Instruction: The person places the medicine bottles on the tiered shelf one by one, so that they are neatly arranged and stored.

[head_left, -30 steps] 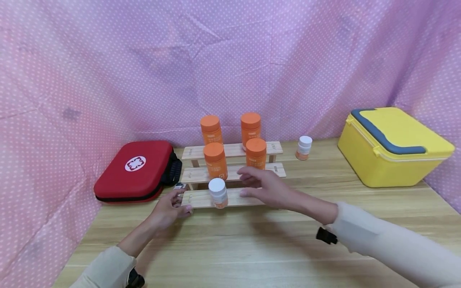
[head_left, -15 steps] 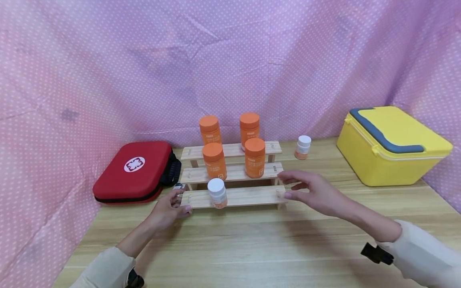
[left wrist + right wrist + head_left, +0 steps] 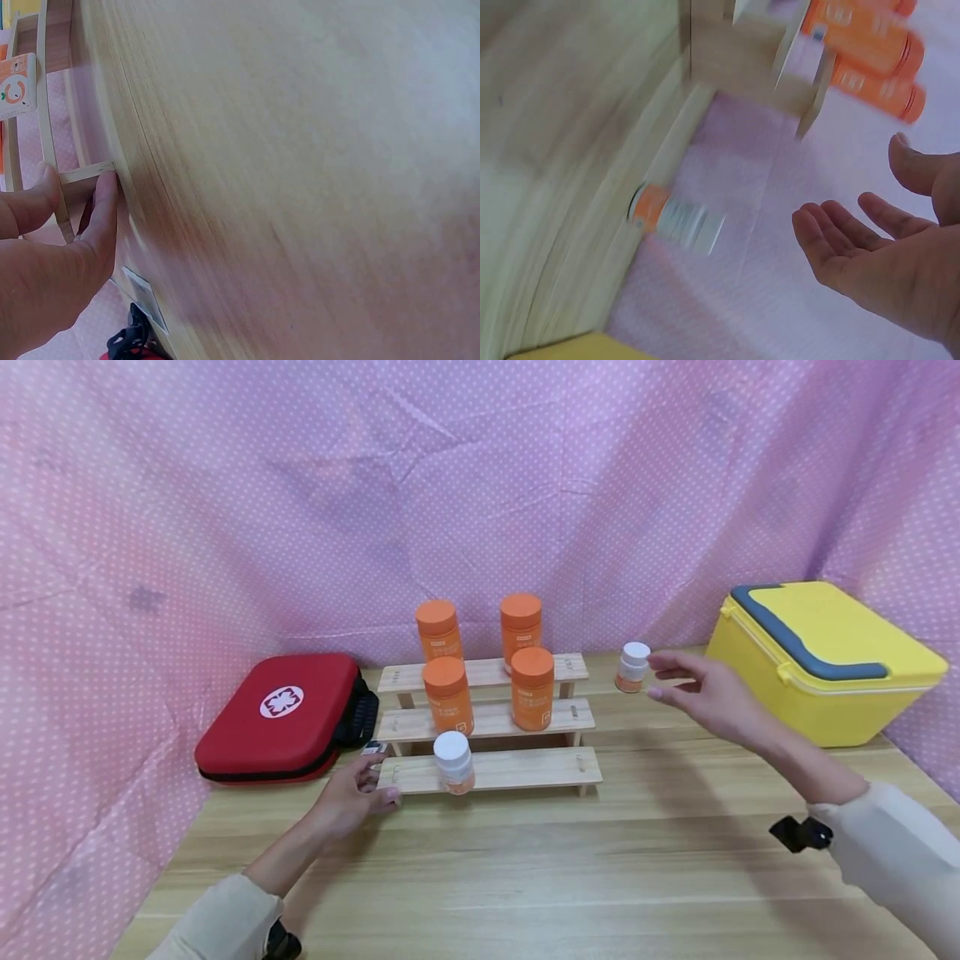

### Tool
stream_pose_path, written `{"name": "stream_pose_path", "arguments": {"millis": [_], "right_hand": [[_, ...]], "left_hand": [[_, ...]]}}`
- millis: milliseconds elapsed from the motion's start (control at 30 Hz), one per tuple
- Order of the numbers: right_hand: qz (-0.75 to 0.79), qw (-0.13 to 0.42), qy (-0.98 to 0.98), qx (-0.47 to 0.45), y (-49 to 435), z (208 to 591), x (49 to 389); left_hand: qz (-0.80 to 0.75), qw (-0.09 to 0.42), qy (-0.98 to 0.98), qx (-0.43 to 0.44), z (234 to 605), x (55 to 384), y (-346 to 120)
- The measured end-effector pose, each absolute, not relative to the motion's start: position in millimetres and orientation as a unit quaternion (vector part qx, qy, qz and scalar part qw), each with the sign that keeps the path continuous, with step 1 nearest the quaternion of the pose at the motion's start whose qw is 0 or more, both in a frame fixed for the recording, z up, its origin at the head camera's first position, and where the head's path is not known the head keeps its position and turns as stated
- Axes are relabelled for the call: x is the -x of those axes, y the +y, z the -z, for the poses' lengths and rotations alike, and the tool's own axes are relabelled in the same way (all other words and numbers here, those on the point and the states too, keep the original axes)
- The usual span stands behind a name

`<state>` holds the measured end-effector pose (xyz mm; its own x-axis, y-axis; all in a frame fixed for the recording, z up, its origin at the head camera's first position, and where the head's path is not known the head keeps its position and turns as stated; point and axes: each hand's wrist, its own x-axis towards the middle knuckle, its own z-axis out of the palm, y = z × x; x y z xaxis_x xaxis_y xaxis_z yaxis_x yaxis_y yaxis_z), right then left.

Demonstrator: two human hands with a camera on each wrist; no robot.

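Note:
A three-tier wooden display rack (image 3: pixel 532 768) stands on the table. My left hand (image 3: pixel 343 802) grips the left end of its lowest step; in the left wrist view, my thumb lies against the board and my fingers (image 3: pixel 105 206) are at the leg. On that step stands a small pill bottle (image 3: pixel 453 764) with a white cap. Several orange jars (image 3: pixel 532 693) occupy the upper two steps. To the right of the rack, a second white-capped pill bottle (image 3: pixel 632 668) is upright on the table. My right hand (image 3: pixel 716 697) is beside it with parted fingers, holding nothing.
A red first-aid case (image 3: pixel 281 718) lies left of the rack, with a small flat item (image 3: pixel 374 747) between them. At the right stands a yellow box (image 3: pixel 795 693) with a grey handle. Pink dotted cloth (image 3: pixel 480 502) hangs behind the wooden table (image 3: pixel 480 877).
My right hand has moved right and back, from in front of the rack's right side to beside the far pill bottle. My left hand has stayed on the rack.

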<state>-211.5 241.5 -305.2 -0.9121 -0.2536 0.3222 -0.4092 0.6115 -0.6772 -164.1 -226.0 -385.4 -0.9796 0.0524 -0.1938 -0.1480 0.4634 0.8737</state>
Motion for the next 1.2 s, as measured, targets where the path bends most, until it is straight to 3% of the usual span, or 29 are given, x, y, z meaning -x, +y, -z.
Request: {"name": "stream_pose_path", "arguments": {"millis": [433,600,967,1200], "right_hand": [[-0.402,0.051,-0.910,-0.092,265.7,309.4,285.4],[-0.443,0.000,-0.892,-0.083,266.9,322.8,306.9],[-0.479,-0.057,-0.872,-0.078,264.0,346.7,327.1],[-0.493,-0.063,-0.864,-0.086,261.9,356.7,332.9]], "left_hand": [[-0.524,0.099,0.845,0.035,385.3,164.8,-224.9],[-0.529,0.101,0.842,0.035,384.7,164.8,-224.9],[-0.547,0.096,0.831,0.032,383.7,163.0,-222.9],[-0.545,0.098,0.832,0.034,384.2,163.4,-223.3]]}}
